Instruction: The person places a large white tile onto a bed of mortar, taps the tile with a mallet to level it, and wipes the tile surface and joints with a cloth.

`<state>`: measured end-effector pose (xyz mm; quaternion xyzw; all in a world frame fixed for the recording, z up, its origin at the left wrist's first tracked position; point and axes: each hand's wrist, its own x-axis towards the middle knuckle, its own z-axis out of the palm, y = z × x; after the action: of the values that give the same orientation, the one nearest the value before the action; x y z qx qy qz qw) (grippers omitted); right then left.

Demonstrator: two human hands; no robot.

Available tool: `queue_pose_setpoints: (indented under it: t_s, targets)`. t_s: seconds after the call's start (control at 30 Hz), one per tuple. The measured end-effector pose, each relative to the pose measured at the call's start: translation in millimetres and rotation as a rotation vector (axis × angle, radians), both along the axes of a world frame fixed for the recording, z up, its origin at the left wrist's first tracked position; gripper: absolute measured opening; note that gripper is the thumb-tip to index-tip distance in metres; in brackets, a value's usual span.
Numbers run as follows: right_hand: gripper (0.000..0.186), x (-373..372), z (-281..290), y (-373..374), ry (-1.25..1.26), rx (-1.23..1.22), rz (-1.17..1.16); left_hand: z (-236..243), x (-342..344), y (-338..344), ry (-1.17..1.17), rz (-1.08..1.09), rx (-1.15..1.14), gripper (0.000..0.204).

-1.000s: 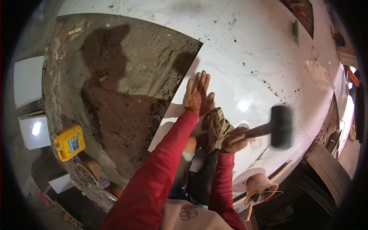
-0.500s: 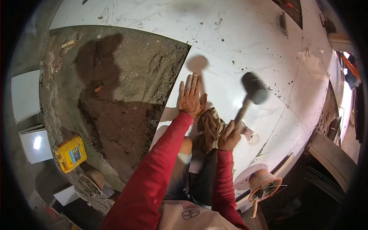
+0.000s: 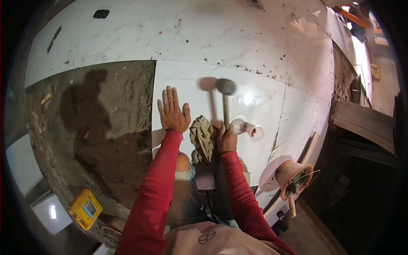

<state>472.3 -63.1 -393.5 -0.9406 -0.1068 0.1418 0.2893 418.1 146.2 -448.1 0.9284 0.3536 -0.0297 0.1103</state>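
Observation:
My left hand [image 3: 175,114] lies flat with fingers stretched on a white marbled floor tile [image 3: 259,83], near its left edge. In my right hand [image 3: 227,139] is the wooden handle of a rubber mallet [image 3: 226,86], its dark head out over the tile. The mallet's shadow falls on the tile just left of the head; whether the head touches the surface I cannot tell. A crumpled tan cloth [image 3: 202,136] lies between my hands. To the right of my right hand, a clear suction cup tool [image 3: 254,131] sits on the tile.
Bare mortar bed [image 3: 123,140] lies left of the tile. At right stands an orange bucket [image 3: 293,172] with mortar and a wooden-handled trowel [image 3: 292,208]. A yellow container [image 3: 86,209] and loose white tiles [image 3: 52,214] are at lower left. Dark debris dots the far tiles.
My right hand has swung the mallet leftward, from the right side toward the tile's middle. My left hand stays flat on the tile. The whole view has turned and shifted.

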Motion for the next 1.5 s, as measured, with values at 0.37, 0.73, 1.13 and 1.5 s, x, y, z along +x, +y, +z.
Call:
queue_pose_setpoints:
  t_s: [0.37,0.73,1.13,1.5]
  targets:
    - [0.029,2,4,16,0.052,0.177,-0.017,3,-5,0,-0.061,0.000,-0.019,0.084]
    - [0.027,-11,9,16,0.110,0.379,-0.023,-5,-5,2,0.029,0.007,-0.103,0.076]
    - [0.021,-29,56,-47,-0.309,-0.045,0.098,-13,-4,-3,-0.147,-0.018,0.072,0.077]
    - [0.022,92,29,-88,-0.054,-0.704,0.147,-13,-4,-3,-0.157,-0.006,0.077,0.075]
